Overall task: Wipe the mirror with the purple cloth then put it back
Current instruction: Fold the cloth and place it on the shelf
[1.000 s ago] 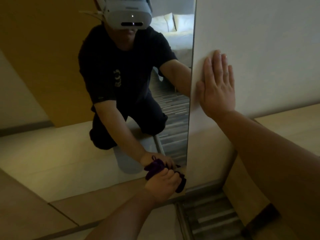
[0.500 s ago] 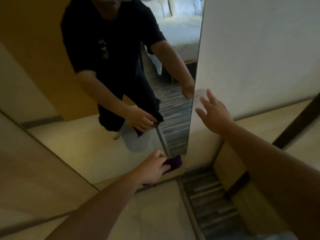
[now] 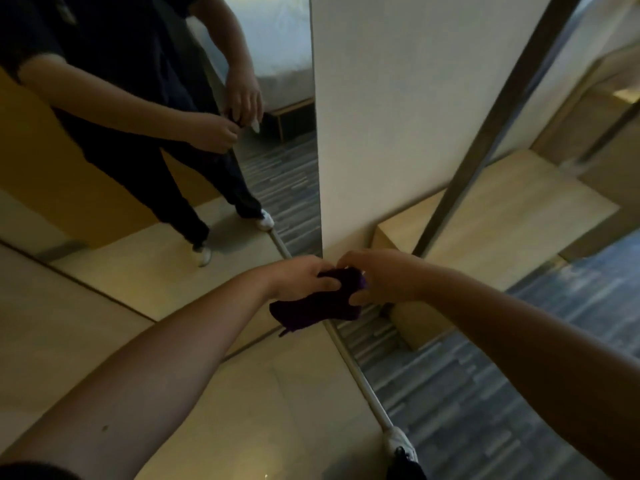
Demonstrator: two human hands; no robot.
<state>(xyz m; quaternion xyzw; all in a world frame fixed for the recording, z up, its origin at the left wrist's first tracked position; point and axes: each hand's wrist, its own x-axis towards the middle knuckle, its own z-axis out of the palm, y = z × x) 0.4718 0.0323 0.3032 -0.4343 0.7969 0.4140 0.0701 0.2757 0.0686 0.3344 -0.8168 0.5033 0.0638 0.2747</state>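
Note:
The purple cloth (image 3: 317, 308) hangs crumpled in the air between both hands, away from the glass. My left hand (image 3: 298, 277) grips its upper left part. My right hand (image 3: 377, 280) pinches its upper right corner. The tall mirror (image 3: 145, 209) fills the upper left and reaches down to the floor; its right edge meets a white wall panel. In the glass I see the reflection of the person standing, both hands together on the cloth.
A white wall panel (image 3: 398, 98) stands right of the mirror. A low wooden bench (image 3: 502, 209) juts out at the right, with a dark metal post (image 3: 491, 133) rising from it. Wooden floor lies below left, grey striped carpet (image 3: 485, 393) below right. A white shoe (image 3: 398, 441) shows at the bottom.
My left hand has lifted the cloth off the bottom of the mirror. My right hand has left the wall and taken hold of the cloth. The view has risen and tilted down.

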